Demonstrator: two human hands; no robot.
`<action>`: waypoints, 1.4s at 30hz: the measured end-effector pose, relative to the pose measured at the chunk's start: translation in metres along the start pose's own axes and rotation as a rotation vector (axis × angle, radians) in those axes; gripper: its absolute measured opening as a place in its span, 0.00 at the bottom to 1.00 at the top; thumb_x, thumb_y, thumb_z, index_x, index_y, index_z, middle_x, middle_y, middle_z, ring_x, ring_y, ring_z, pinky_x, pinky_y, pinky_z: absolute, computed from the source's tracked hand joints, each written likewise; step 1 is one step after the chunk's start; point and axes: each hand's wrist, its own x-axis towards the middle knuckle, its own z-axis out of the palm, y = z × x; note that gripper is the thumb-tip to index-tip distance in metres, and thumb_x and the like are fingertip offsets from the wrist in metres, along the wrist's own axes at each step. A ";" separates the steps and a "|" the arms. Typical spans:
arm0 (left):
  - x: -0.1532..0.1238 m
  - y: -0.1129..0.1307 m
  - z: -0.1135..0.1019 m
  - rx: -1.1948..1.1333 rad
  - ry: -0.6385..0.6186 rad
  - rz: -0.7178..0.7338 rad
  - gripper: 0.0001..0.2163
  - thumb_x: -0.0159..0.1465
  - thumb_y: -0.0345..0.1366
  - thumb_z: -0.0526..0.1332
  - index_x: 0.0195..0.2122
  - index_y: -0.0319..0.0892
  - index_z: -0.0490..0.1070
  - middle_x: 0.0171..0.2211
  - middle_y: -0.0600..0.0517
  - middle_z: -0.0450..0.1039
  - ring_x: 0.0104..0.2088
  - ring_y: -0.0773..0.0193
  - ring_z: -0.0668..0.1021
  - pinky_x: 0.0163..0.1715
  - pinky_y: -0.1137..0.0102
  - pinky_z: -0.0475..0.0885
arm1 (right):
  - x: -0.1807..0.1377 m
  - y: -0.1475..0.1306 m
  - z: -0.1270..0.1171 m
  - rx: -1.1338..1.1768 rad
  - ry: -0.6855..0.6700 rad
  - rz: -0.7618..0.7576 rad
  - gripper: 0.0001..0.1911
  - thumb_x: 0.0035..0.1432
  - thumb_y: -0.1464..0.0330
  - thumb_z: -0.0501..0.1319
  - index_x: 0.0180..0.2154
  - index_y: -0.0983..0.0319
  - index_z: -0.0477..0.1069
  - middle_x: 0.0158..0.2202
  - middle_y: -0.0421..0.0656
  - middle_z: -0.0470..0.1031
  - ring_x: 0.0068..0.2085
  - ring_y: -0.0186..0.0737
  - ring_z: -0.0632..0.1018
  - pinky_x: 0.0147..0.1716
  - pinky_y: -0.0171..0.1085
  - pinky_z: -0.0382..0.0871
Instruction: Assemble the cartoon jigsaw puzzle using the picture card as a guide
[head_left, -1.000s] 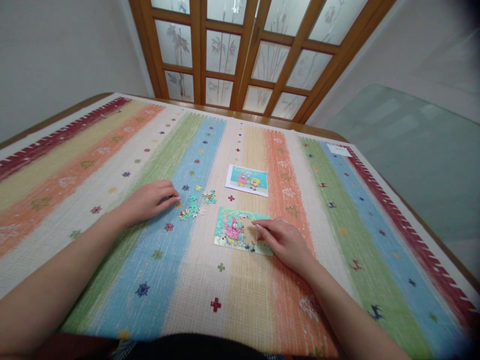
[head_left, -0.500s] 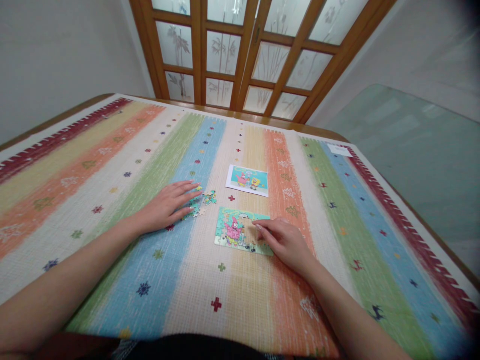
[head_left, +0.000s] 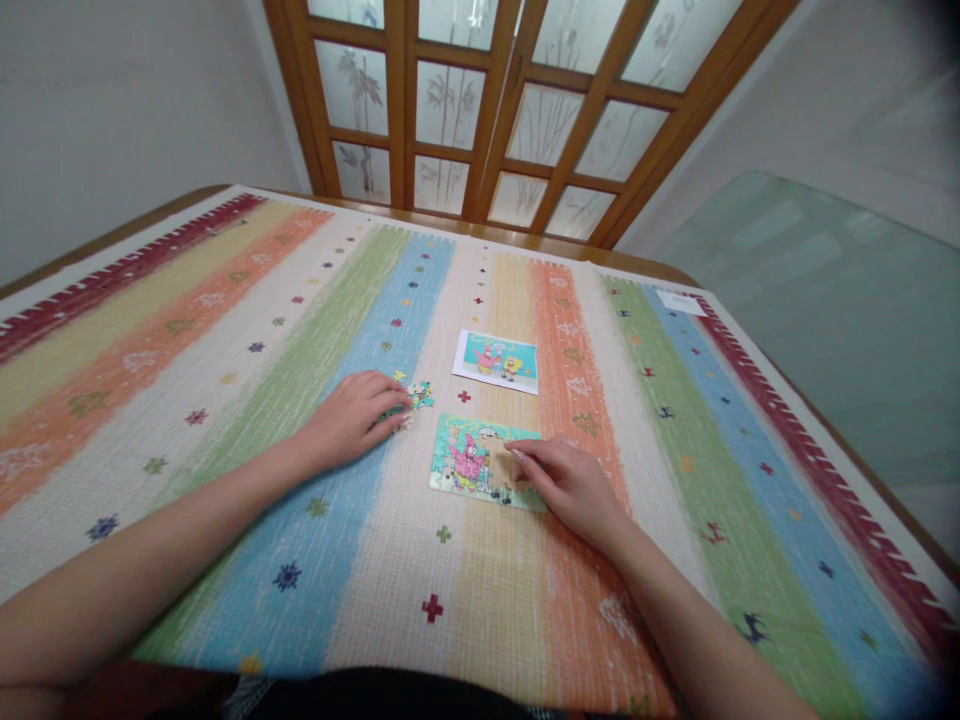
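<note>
A pile of loose jigsaw pieces point(head_left: 421, 393) lies left of the puzzle. My left hand point(head_left: 360, 415) rests over the near side of this pile, covering part of it. Its fingers are bent down among the pieces, and the thumb stands apart from them. The partly filled jigsaw puzzle point(head_left: 466, 462) shows a pink starfish figure, with a bare tan patch toward its right side. At that patch is my right hand point(head_left: 564, 480), thumb and index finger brought together in a pinch. Whether a piece sits between those fingertips is too small to tell.
Behind the puzzle lies a reference picture card point(head_left: 496, 360) with the cartoon figures. A white paper slip point(head_left: 681, 302) is at the far right of the striped tablecloth point(head_left: 442, 600). Beyond the table stand wood-framed glass doors point(head_left: 465, 110), with a pale glass panel point(head_left: 825, 320) to the right.
My left hand's fingers were stretched out over the loose pieces and are now curled in, with the knuckles raised. My right hand has stayed at the puzzle in the same pose.
</note>
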 end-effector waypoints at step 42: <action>0.051 0.085 0.002 -0.570 -0.197 0.183 0.10 0.72 0.41 0.58 0.48 0.48 0.76 0.40 0.51 0.82 0.38 0.63 0.81 0.40 0.69 0.72 | 0.004 -0.028 0.003 0.463 0.043 0.203 0.15 0.67 0.61 0.57 0.46 0.59 0.78 0.41 0.46 0.83 0.39 0.42 0.82 0.40 0.40 0.75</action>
